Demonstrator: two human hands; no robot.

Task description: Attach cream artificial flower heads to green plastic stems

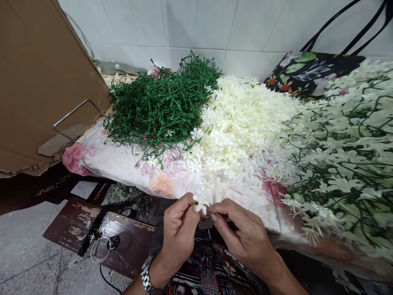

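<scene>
Between the thumb and forefinger of my left hand (179,227) is a white artificial flower (201,203), held just beyond the table's front edge. My right hand (242,231) is closed in a pinch beside it; whatever lies between those fingertips is too small to make out. Ahead of both hands, loose cream-white flower heads (245,119) form a wide heap. Thin white filament pieces (270,164) lie scattered at its front. To the left rises a tangled pile of green plastic stems (159,102). Stems with white flowers on them (346,176) fill the right side.
A floral cloth (123,164) covers the table, which stands against a tiled wall (196,24). A large cardboard box (46,82) is at the left. Behind the flowers rests a black floral bag (319,73). A worn brown board (129,237) sits low at left.
</scene>
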